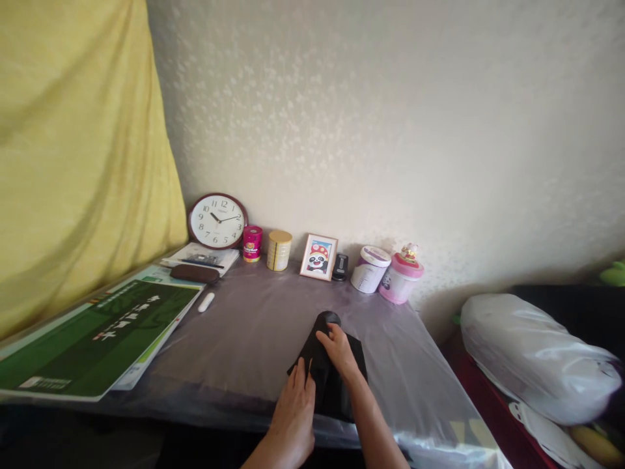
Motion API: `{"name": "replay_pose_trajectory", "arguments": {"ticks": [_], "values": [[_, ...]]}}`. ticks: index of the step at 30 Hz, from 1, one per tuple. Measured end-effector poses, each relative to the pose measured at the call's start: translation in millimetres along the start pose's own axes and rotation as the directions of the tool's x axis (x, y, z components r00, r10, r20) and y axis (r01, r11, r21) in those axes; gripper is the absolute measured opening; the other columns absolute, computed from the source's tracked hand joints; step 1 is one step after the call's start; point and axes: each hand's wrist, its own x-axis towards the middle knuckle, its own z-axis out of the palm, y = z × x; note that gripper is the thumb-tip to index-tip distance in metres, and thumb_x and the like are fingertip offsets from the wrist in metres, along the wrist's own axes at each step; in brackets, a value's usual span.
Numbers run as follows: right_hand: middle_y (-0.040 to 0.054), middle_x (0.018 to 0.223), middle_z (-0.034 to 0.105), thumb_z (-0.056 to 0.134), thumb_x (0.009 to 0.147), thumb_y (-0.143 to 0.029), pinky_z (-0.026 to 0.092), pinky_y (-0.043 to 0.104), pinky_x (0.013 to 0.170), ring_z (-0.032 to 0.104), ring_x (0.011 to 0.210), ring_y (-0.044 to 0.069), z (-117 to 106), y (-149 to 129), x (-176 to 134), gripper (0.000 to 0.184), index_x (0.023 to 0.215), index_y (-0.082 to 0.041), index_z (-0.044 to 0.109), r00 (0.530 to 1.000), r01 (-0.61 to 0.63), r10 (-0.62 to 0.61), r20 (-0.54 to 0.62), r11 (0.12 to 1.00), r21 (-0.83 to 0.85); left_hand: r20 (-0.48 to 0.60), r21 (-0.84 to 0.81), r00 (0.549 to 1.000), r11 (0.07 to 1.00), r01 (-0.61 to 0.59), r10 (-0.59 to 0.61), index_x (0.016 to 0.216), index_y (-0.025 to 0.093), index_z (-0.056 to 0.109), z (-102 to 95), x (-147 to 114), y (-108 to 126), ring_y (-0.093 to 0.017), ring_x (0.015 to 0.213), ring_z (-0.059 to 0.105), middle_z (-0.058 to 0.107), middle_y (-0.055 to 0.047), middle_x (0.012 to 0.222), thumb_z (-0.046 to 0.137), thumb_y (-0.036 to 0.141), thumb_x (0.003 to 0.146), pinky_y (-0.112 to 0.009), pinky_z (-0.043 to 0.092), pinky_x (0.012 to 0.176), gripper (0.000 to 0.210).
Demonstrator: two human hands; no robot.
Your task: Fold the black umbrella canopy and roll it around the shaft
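Note:
A black piece of cloth [336, 391] lies on the grey, plastic-covered table [244, 332] near its front edge. One end of it is rolled or bunched up toward the back. My right hand [339, 352] rests on top of the cloth with fingers curled over the rolled end. My left hand [295, 417] lies flat against the cloth's left edge, fingers together and pointing away from me.
Along the wall stand a round clock [217, 221], a pink tin [252, 243], a gold tin [279, 250], a panda picture frame [319, 256], a white tub [370, 268] and a pink jar [401, 274]. Green booklets [97, 329] lie left; a white bag [532, 355] sits right.

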Motion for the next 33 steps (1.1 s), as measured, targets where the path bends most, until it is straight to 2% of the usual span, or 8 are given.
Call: {"name": "replay_pose_trajectory", "arguments": {"ticks": [4,10,15,20,23,26,29,33], "values": [[0.0124,0.100,0.066,0.059,0.074,-0.030,0.049,0.031,0.079,0.062,0.098,0.023,4,-2,1,0.041,0.111,-0.012,0.054,0.997,-0.058,0.054,-0.047,0.995,-0.080,-0.037,-0.023,0.999,1.000,-0.020,0.019,0.135,0.004,0.030,3.7,0,-6,-0.026,0.136,0.021,0.015,-0.021,0.148,0.045,-0.005,0.057,-0.037,0.028,0.109,0.080],[0.0040,0.076,0.070,0.044,0.083,-0.036,0.047,0.022,0.050,0.065,0.058,0.013,5,-10,-4,0.033,0.109,-0.014,0.048,0.976,-0.102,0.082,0.201,0.991,0.090,-0.127,-0.056,0.989,0.995,-0.077,0.069,0.140,0.005,0.013,14.6,-7,-25,-0.025,0.132,0.032,0.027,-0.019,0.146,0.046,0.008,0.069,-0.039,0.032,0.107,0.078],[0.0032,0.077,0.072,0.042,0.084,-0.034,0.046,0.023,0.055,0.064,0.057,0.012,2,-20,-10,0.023,0.091,-0.017,0.057,0.974,0.017,-0.023,0.225,0.999,0.028,-0.325,-0.017,0.939,0.992,-0.128,0.115,0.132,0.016,0.035,12.0,-9,-23,-0.030,0.126,0.040,0.040,-0.015,0.138,0.049,0.020,0.073,-0.046,0.037,0.102,0.060],[0.0006,0.077,0.073,0.044,0.084,-0.032,0.045,0.023,0.064,0.065,0.066,0.013,0,-25,-14,0.021,0.084,-0.020,0.062,0.964,0.122,-0.098,0.249,0.989,-0.085,-0.336,0.062,0.900,0.960,-0.273,0.278,0.124,0.019,0.043,1.1,0,-15,-0.030,0.131,0.032,0.040,-0.010,0.138,0.053,0.017,0.067,-0.050,0.029,0.108,0.058],[-0.0003,0.078,0.073,0.043,0.085,-0.031,0.044,0.022,0.060,0.062,0.058,0.011,1,-24,-15,0.022,0.085,-0.020,0.062,0.960,0.114,-0.091,0.263,0.991,-0.075,-0.329,0.039,0.913,0.969,-0.243,0.242,0.108,0.018,0.053,-6.6,-1,-13,-0.028,0.118,0.047,0.054,-0.010,0.119,0.052,0.018,0.070,-0.049,0.034,0.104,0.038],[-0.0010,0.077,0.073,0.043,0.084,-0.030,0.044,0.022,0.059,0.061,0.056,0.011,2,-23,-15,0.021,0.085,-0.021,0.062,0.960,0.114,-0.090,0.266,0.991,-0.076,-0.342,-0.019,0.925,0.983,-0.181,0.164,0.091,0.019,0.056,-13.1,-3,-13,-0.024,0.099,0.057,0.057,-0.008,0.103,0.049,0.021,0.077,-0.044,0.044,0.093,0.017],[-0.0011,0.078,0.073,0.044,0.084,-0.028,0.045,0.023,0.062,0.063,0.062,0.012,2,-26,-16,0.022,0.086,-0.022,0.065,0.959,0.138,-0.108,0.263,0.985,-0.100,-0.350,-0.050,0.922,0.980,-0.193,0.164,0.106,0.018,0.053,-9.8,0,-14,-0.027,0.109,0.052,0.053,-0.010,0.116,0.052,0.024,0.076,-0.044,0.043,0.094,0.031],[-0.0008,0.079,0.072,0.045,0.084,-0.025,0.046,0.023,0.068,0.065,0.074,0.014,-1,-31,-25,0.023,0.086,-0.024,0.068,0.948,0.237,-0.196,0.249,0.961,-0.146,-0.287,-0.046,0.940,0.977,-0.207,0.185,0.135,0.016,0.028,10.6,9,-19,-0.031,0.131,0.032,0.027,-0.016,0.145,0.053,0.018,0.069,-0.048,0.035,0.104,0.071]]}}
